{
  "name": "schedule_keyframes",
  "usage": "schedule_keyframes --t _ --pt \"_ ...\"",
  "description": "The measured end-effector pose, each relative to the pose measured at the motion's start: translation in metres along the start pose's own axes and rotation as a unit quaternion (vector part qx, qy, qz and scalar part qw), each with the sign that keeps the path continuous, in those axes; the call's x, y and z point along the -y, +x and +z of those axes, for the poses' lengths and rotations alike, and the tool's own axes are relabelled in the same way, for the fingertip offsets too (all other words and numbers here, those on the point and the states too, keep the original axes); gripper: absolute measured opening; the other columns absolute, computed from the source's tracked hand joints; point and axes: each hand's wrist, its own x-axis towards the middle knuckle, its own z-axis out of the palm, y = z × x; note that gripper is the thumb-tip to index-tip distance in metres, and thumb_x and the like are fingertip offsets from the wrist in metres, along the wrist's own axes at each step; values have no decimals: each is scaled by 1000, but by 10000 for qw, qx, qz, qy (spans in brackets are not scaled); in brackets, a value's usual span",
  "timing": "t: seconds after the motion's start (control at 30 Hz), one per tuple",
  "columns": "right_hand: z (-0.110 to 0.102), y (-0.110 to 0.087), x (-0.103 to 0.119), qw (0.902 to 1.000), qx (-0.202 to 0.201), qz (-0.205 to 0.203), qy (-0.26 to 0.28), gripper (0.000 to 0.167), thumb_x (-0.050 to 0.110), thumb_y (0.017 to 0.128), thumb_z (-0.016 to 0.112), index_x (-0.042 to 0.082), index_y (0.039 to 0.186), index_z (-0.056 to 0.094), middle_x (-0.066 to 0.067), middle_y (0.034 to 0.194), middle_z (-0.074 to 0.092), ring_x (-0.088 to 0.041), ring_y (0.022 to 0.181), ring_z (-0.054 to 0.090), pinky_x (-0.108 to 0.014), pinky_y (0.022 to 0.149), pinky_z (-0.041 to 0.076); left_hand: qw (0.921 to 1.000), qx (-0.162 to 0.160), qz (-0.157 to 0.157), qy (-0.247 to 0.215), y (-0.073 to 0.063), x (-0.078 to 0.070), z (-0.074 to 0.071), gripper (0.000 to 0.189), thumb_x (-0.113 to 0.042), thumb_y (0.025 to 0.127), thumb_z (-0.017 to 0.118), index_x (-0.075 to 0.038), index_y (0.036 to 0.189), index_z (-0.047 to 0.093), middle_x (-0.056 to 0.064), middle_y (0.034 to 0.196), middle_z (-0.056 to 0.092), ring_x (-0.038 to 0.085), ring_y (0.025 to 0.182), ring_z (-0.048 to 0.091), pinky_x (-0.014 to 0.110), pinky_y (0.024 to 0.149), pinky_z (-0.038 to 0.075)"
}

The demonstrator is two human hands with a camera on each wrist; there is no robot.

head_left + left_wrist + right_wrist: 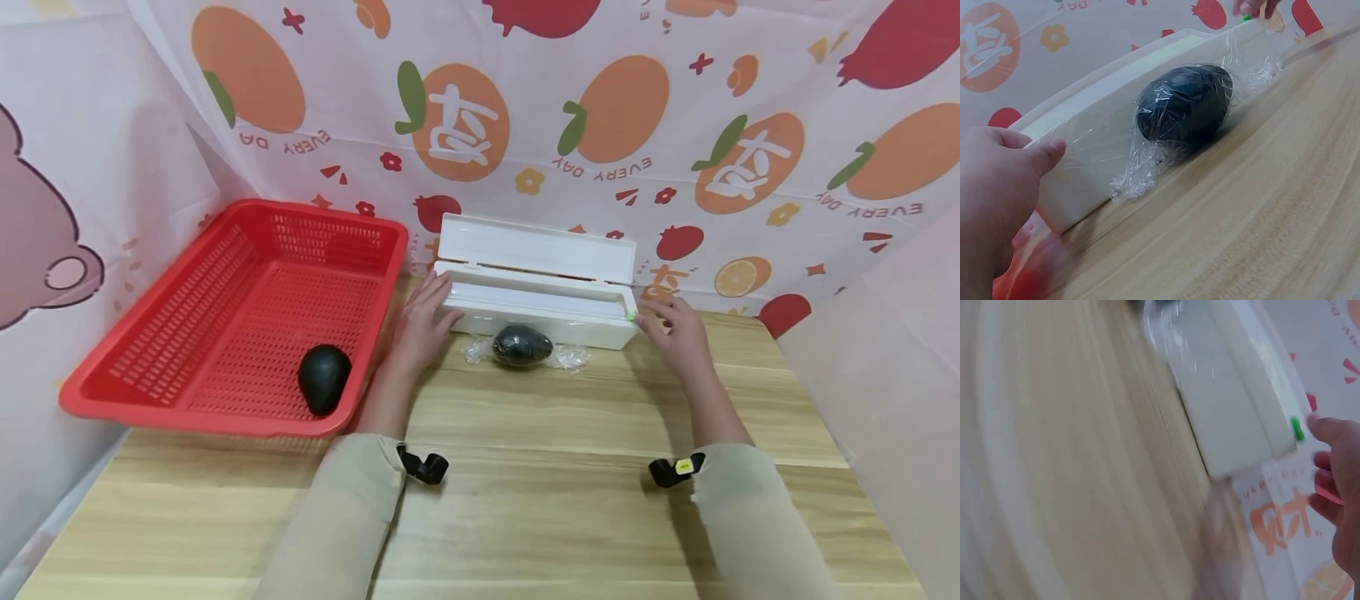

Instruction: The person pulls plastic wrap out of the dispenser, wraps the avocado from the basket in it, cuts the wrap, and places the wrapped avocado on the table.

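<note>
Wood surface [540, 500]: left hand [422, 329] grips white box [536, 314], right hand [684, 337] loosely curved beside green tab [1297, 428]. I'd brace box, slide tab evenly.

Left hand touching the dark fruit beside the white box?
Apart. The left wrist view shows the front of the white box in the gap between the left hand and the dark fruit.

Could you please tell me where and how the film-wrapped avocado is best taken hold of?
I'd suggest gripping the film-wrapped avocado round its plump middle, coming from above and the near side: it lies lengthwise close in front of the white box, while the crumpled film ends look too loose to hold.
</note>
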Motion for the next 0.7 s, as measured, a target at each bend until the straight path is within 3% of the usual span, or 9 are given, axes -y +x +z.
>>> schedule_keyframes --t 0.1,0.17,0.27,0.43,0.7 --pt "15 -5 19 9974 -686 -190 100 29 14 90 72 -1 115 70 -21 108 60 -35 100 53 -49 86 45 10000 -34 24 60 0 0 -4 60 -23 91 70 -6 144 48 3 156 40 20 149 26 39 121 21" --pt "27 -8 36 9948 -909 -409 204 28 11 87 73 -2 112 71 -22 107 60 -38 102 51 -50 89 42 10000 -43 0 46 -1 1 -5 61 -23 91 71 -6 145 47 3 157 37 19 150 24 39 122 20" --pt "45 -12 55 9935 -947 -584 228 29 10 86 75 0 112 71 -19 109 59 -38 107 50 -50 94 40 9999 -79 -93 8 -5 4 -5 64 -24 91 71 -7 147 44 1 159 32 19 151 19 40 122 19" --pt "69 -19 70 9921 -999 -737 162 29 9 83 78 3 112 73 -17 114 60 -38 104 49 -48 90 42 9998 -128 -174 31 -14 6 -2 69 -29 91 70 -11 151 40 -1 163 24 19 152 13 43 121 20" --pt "76 -24 72 9778 -1518 -1438 -113 9 4 81 78 7 90 78 -12 109 68 -37 98 53 -51 87 40 9995 -294 97 90 -14 -4 -3 74 -26 87 75 -11 150 41 2 164 17 26 152 13 46 119 25"
